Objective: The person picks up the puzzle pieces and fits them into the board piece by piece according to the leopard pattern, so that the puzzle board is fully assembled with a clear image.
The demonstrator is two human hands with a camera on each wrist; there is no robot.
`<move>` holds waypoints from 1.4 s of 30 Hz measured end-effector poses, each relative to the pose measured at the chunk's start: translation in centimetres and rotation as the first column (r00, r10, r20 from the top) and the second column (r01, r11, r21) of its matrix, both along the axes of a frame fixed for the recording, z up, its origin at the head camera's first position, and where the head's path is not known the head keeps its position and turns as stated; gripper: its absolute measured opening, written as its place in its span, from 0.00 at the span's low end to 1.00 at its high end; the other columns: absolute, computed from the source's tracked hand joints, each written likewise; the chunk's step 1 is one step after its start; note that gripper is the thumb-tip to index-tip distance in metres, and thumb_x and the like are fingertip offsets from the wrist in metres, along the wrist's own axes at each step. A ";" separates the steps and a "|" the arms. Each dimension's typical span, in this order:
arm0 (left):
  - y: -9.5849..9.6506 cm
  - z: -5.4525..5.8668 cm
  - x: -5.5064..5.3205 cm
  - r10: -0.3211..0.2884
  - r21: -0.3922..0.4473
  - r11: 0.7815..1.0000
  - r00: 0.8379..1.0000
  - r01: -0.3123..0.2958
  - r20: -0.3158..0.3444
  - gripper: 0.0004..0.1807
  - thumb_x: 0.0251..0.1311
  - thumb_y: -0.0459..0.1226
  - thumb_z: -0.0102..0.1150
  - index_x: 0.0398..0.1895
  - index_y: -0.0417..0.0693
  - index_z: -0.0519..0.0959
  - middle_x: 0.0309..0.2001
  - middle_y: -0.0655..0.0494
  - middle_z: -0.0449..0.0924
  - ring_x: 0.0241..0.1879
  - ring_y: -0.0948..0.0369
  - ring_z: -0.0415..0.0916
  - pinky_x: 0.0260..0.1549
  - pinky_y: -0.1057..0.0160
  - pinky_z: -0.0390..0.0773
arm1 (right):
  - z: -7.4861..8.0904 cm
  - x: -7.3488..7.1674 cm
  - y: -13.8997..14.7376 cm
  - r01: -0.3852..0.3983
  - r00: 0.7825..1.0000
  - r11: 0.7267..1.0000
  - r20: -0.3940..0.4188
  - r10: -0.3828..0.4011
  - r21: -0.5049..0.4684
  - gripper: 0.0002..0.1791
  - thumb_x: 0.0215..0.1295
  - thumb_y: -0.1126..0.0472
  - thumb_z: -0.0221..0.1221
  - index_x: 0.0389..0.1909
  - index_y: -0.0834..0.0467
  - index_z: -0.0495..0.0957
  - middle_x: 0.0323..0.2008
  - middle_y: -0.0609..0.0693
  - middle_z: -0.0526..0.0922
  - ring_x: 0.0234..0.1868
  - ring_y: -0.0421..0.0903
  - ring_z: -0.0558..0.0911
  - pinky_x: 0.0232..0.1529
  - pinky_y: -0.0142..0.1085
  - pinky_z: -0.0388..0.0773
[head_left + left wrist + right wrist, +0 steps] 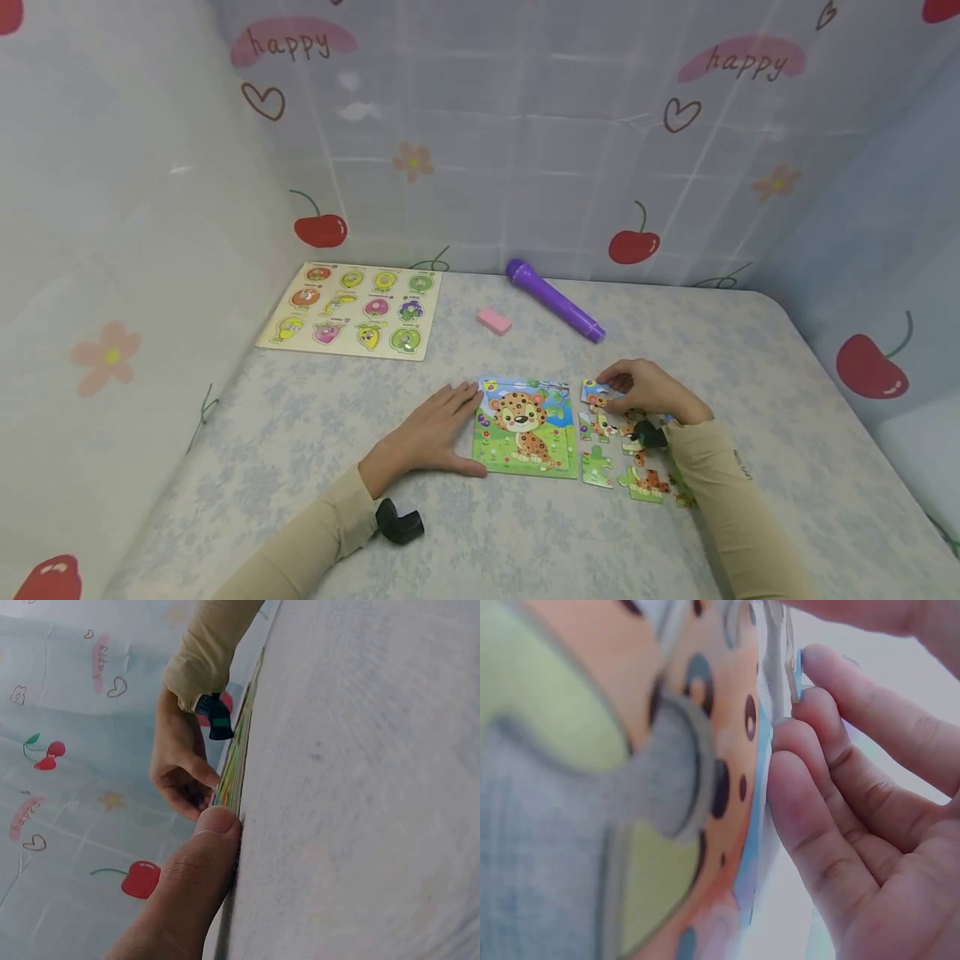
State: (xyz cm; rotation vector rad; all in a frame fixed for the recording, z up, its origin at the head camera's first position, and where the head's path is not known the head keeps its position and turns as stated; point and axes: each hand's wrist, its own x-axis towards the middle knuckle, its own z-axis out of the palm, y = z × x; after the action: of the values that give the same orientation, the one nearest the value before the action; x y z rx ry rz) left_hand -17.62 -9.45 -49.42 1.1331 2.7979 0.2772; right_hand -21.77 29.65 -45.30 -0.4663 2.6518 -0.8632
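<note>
We see pale, glossy sheeting (517,117) rising behind the worktop (517,533) and along both its sides, printed with red cherries (633,247), orange flowers (413,162), brown heart outlines (677,130) and "happy" lettering (292,46) on pink patches. Creases cross the back stretch, where we notice soft reflections. The worktop has mottled pale blue-grey patterning and a rounded far right corner.

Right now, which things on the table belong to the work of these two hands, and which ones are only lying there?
Part of the work, it seems:
Leopard picture board, touched by the left hand
Loose puzzle pieces, with the right hand at one of them

Apparently just lying about, untouched:
Fruit board
Pink block
Purple stick
</note>
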 end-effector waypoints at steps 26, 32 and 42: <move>0.1 0.0 0.0 0.012 0.000 1.000 1.000 -0.012 -0.007 0.66 0.44 0.77 0.53 0.78 0.44 0.49 0.78 0.49 0.48 0.78 0.55 0.44 0.77 0.53 0.48 | 1.6 0.8 -2.5 -0.110 0.991 0.992 -0.084 0.105 -0.063 0.18 0.61 0.62 0.65 0.52 0.63 0.80 0.48 0.56 0.81 0.50 0.55 0.81 0.56 0.53 0.79; 0.1 0.0 0.0 0.013 -0.004 1.000 1.000 -0.013 -0.007 0.66 0.44 0.77 0.52 0.78 0.45 0.49 0.78 0.49 0.48 0.78 0.55 0.44 0.77 0.53 0.48 | 2.0 0.7 -4.6 -0.161 0.984 0.985 -0.091 0.154 -0.070 0.18 0.61 0.61 0.65 0.52 0.61 0.81 0.48 0.54 0.81 0.51 0.55 0.80 0.54 0.52 0.79; 0.1 -0.1 0.0 0.007 -0.016 1.000 1.000 -0.007 -0.013 0.66 0.44 0.78 0.51 0.78 0.45 0.48 0.78 0.49 0.47 0.78 0.55 0.44 0.77 0.53 0.48 | 2.6 -0.2 -8.8 -0.231 0.971 0.971 -0.074 0.227 -0.053 0.19 0.59 0.60 0.68 0.51 0.59 0.82 0.47 0.52 0.81 0.49 0.51 0.80 0.54 0.49 0.79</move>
State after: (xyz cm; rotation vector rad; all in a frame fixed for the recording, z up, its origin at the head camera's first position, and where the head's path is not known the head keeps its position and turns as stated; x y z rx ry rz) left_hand -17.64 -9.37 -49.57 1.1257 2.8108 0.2485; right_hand -21.92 20.85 -42.71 -0.8130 2.5701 -0.8723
